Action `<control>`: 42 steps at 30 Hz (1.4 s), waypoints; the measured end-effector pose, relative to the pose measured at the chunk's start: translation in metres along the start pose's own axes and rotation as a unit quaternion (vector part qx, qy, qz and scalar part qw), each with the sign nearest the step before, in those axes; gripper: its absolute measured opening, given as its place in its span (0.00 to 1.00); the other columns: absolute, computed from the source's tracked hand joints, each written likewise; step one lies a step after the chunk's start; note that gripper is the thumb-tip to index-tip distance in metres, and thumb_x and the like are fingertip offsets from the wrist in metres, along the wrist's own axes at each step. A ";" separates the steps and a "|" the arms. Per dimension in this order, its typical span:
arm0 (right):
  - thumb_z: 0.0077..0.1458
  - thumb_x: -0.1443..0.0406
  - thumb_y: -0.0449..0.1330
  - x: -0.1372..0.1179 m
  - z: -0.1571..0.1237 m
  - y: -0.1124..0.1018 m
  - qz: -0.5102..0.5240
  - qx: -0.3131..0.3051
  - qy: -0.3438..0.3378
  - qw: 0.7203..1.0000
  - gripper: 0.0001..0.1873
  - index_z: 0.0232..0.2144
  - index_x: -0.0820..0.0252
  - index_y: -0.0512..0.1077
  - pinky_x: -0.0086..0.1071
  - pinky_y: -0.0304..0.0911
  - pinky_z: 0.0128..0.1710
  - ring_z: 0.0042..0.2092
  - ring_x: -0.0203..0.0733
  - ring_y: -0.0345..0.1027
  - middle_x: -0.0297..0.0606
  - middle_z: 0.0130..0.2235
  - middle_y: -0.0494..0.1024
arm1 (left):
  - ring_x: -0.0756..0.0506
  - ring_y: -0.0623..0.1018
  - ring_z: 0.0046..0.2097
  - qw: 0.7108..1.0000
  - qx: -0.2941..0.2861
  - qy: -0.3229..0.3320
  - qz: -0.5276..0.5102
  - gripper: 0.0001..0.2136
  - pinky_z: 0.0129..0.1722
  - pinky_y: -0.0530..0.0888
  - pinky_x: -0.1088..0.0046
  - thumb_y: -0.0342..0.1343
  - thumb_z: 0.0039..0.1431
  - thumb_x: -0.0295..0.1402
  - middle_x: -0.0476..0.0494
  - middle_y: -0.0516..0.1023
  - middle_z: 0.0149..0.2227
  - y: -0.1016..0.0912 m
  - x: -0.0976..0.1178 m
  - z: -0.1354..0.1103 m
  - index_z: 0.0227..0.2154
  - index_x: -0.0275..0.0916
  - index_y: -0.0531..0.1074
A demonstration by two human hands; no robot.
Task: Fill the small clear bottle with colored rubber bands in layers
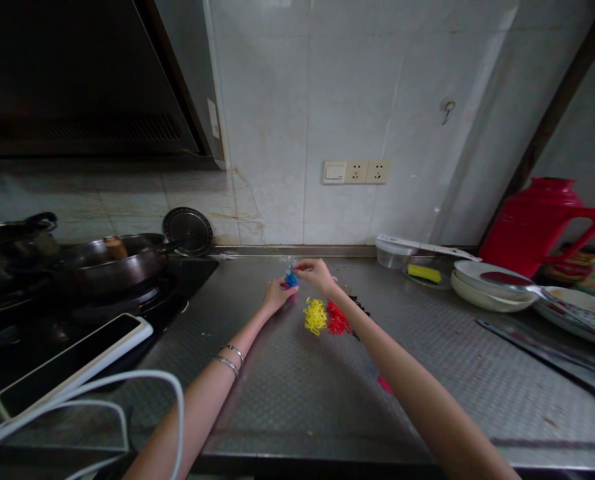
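Near the back of the metal counter, my left hand [276, 296] is closed around the lower part of a small clump of blue rubber bands [290, 277]. Something pinkish shows under the clump, too small to name. My right hand [316, 275] reaches in from the right, its fingers pinched at the top of the blue clump. In front of my hands lies a loose pile of yellow rubber bands [316, 316]. A pile of red rubber bands [337, 319] touches its right side. Behind my right forearm, some black pieces [361, 306] are partly hidden.
On the left are a phone-like white device [72, 363] with white cables [147, 377], and a pan [120, 267] on the stove. A clear tub [393, 257], yellow sponge [424, 273], bowls [490, 297], a knife [552, 357] and a red flask [537, 227] stand right.
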State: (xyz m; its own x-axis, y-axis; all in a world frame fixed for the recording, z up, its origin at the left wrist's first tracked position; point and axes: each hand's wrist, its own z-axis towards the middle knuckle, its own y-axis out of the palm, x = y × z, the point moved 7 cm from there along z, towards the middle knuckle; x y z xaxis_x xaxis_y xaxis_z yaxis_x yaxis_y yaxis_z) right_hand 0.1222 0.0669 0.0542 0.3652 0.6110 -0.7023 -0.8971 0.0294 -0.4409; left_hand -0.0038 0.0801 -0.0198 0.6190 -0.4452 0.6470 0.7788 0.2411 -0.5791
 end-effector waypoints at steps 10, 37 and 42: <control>0.41 0.66 0.56 0.011 0.050 -0.006 0.035 0.122 0.033 0.991 0.11 0.28 0.67 0.74 0.27 0.62 0.31 0.30 0.36 0.68 0.40 0.28 0.76 | 0.49 0.71 0.29 1.000 0.010 0.004 0.011 0.14 0.32 0.65 0.73 0.54 0.45 0.41 0.46 0.74 0.26 0.000 0.000 -0.001 0.31 0.36 0.73; 0.41 0.57 0.59 0.021 0.043 -0.006 -0.034 0.038 0.010 0.999 0.17 0.32 0.63 0.73 0.27 0.61 0.32 0.31 0.36 0.66 0.37 0.30 0.75 | 0.48 0.71 0.28 1.000 0.000 -0.016 -0.011 0.14 0.31 0.66 0.73 0.55 0.44 0.41 0.46 0.74 0.25 -0.001 0.001 -0.002 0.31 0.36 0.72; 0.36 0.56 0.63 0.044 0.029 0.009 -0.023 0.028 0.060 0.998 0.29 0.41 0.66 0.69 0.29 0.62 0.34 0.35 0.38 0.67 0.43 0.37 0.74 | 0.48 0.71 0.27 1.000 -0.001 -0.007 -0.004 0.15 0.30 0.66 0.73 0.56 0.44 0.42 0.46 0.74 0.25 0.001 -0.002 0.000 0.32 0.35 0.72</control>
State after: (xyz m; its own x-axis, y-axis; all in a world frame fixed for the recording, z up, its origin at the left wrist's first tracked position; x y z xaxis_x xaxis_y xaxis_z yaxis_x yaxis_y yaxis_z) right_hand 0.1228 0.1165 0.0357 0.4310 0.5088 -0.7452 -0.8897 0.1015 -0.4452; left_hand -0.0042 0.0815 -0.0216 0.6142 -0.4343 0.6589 0.7836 0.2367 -0.5744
